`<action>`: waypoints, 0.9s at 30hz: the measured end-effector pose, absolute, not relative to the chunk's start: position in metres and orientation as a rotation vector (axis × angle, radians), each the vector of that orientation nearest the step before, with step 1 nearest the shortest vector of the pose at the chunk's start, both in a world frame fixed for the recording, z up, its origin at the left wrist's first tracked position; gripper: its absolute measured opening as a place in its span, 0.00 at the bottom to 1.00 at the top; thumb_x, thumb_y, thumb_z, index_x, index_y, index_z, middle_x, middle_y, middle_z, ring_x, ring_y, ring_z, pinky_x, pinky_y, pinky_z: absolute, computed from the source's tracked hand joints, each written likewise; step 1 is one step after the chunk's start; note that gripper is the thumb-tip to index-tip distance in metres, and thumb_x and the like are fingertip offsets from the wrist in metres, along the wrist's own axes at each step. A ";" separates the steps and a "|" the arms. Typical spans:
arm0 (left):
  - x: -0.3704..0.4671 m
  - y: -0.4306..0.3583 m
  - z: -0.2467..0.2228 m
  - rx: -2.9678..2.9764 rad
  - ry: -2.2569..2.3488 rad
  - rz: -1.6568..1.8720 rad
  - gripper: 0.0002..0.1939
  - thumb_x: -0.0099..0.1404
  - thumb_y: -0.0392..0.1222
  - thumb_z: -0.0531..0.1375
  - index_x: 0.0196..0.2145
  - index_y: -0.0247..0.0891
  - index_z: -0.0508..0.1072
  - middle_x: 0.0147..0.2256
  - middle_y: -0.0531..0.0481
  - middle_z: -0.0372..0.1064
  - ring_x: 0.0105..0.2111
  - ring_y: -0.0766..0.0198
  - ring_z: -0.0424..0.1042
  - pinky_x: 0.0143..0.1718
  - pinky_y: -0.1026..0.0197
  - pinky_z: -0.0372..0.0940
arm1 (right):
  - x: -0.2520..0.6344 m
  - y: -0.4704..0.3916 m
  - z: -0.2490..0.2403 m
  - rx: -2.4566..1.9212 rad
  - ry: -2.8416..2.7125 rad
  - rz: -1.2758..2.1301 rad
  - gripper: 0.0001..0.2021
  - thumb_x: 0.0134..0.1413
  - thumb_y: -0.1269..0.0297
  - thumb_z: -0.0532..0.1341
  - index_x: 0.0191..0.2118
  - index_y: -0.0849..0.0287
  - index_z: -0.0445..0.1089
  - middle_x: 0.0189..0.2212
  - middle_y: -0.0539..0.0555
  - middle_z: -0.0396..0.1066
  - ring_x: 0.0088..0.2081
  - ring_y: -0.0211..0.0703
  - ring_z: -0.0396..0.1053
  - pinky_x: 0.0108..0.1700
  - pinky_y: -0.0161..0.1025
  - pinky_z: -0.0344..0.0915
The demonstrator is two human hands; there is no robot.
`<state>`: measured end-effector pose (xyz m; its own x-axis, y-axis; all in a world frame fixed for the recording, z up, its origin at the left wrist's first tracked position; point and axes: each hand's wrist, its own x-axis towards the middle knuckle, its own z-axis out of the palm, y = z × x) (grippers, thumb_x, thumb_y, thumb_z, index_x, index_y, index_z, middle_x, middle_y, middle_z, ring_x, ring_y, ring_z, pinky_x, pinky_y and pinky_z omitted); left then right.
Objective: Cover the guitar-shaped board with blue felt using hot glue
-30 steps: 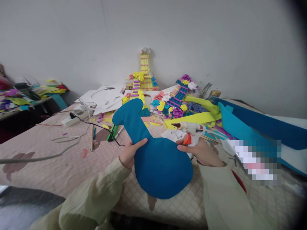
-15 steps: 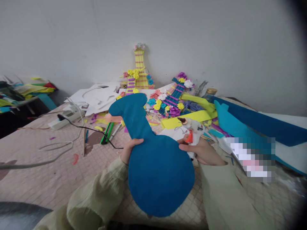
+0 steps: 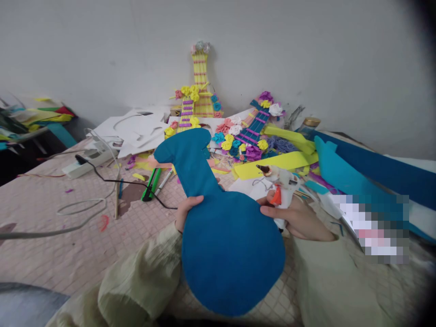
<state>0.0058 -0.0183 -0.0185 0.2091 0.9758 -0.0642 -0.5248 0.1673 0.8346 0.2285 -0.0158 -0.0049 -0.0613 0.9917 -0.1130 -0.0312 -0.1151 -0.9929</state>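
Note:
In the middle of the head view is a dark blue cutout (image 3: 231, 254), shaped like a guitar with a narrow neck and rounded body. My left hand (image 3: 187, 211) grips its left edge where the neck meets the body, thumb on the front. On the right edge lies the thumb of my right hand (image 3: 296, 218). That same hand is closed around the handle of a white hot glue gun (image 3: 286, 179) with an orange trigger, its dark nozzle pointing left. The fingers behind the cutout are mostly hidden.
Decorated guitar shapes, one yellow (image 3: 200, 68) and one blue (image 3: 254, 129), lean at the back among paper flowers. A green cutter (image 3: 151, 184), power strip (image 3: 90, 159) and cables lie left. Yellow strips (image 3: 275, 164) and large blue sheets (image 3: 371, 165) lie right.
The view has shifted slightly, so the background sits a little differently. My right hand, the glue gun and the cutout's right side appear slightly farther right; both hands keep their hold.

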 end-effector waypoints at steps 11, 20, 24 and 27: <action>0.010 -0.024 -0.023 0.538 0.307 1.241 0.27 0.46 0.44 0.54 0.46 0.38 0.64 0.35 0.47 0.68 0.40 0.53 0.68 0.45 0.51 0.62 | 0.219 -0.018 -0.004 -1.334 -1.228 1.478 0.13 0.28 0.62 0.71 0.25 0.57 0.71 0.22 0.49 0.70 0.27 0.41 0.67 0.29 0.37 0.62; 0.002 -0.022 -0.024 0.548 0.440 1.265 0.27 0.45 0.41 0.58 0.46 0.37 0.66 0.35 0.47 0.71 0.41 0.53 0.69 0.45 0.51 0.62 | 0.214 -0.015 -0.014 -1.186 -1.145 1.472 0.12 0.40 0.60 0.66 0.34 0.55 0.69 0.36 0.53 0.73 0.37 0.45 0.70 0.38 0.41 0.66; -0.001 -0.021 -0.022 0.568 0.509 1.290 0.26 0.47 0.41 0.59 0.46 0.39 0.67 0.35 0.49 0.72 0.42 0.52 0.69 0.45 0.52 0.63 | 0.219 -0.016 -0.005 -1.122 -1.012 1.303 0.11 0.40 0.63 0.65 0.33 0.55 0.67 0.33 0.51 0.72 0.25 0.37 0.68 0.27 0.36 0.64; -0.004 -0.021 -0.017 0.524 0.590 1.274 0.22 0.49 0.42 0.60 0.44 0.39 0.69 0.32 0.51 0.72 0.39 0.54 0.71 0.43 0.54 0.64 | 0.223 -0.018 0.000 -1.015 -0.954 1.268 0.12 0.38 0.63 0.63 0.34 0.55 0.68 0.23 0.48 0.66 0.16 0.32 0.58 0.18 0.33 0.53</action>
<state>-0.0043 -0.0212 -0.0165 0.1858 0.9756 -0.1173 -0.7203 0.2164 0.6590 0.2231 -0.0183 0.0005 0.0720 0.9974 0.0079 -0.2832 0.0281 -0.9587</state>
